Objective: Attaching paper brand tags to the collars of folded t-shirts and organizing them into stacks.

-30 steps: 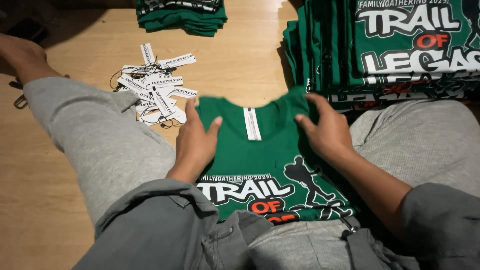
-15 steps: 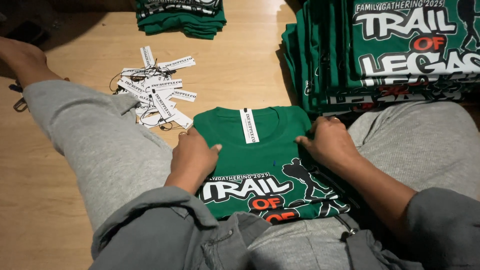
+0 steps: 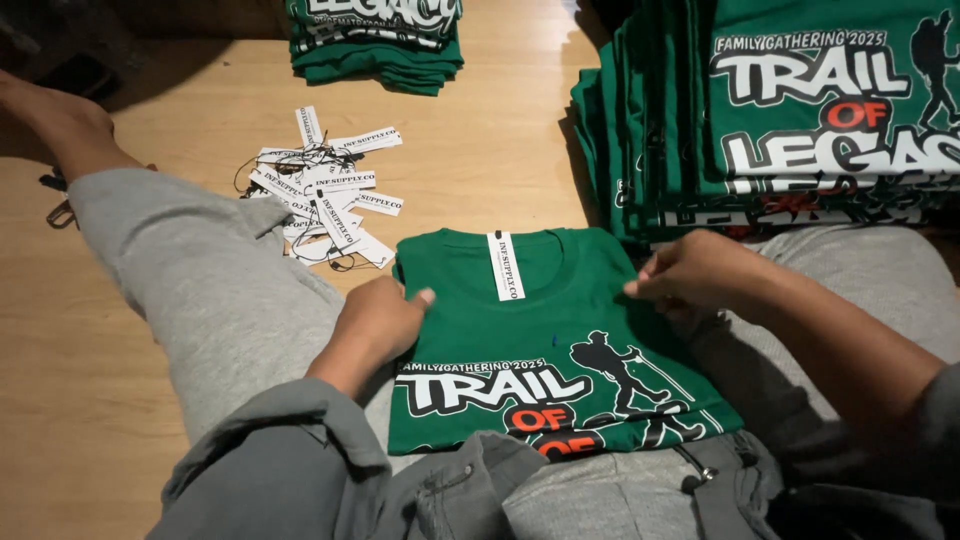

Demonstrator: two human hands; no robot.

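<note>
A folded green T-shirt [image 3: 540, 340] with a white and orange print lies on the wooden floor between my grey-trousered legs. A white hang tag [image 3: 505, 265] lies on its collar. My left hand [image 3: 385, 320] rests curled on the shirt's left edge, thumb on the fabric. Over at the shirt's right edge, the fingers of my right hand [image 3: 690, 275] are pinched together on the cloth.
A pile of white paper tags with strings [image 3: 325, 195] lies on the floor to the left. A tall stack of folded green shirts [image 3: 780, 120] stands at the right, and a smaller stack [image 3: 375, 40] at the top. My left leg [image 3: 190, 280] stretches across the floor.
Both hands slid from the collar area outward to the shirt's side edges. The collar and its tag are now uncovered, and the shirt lies flatter.
</note>
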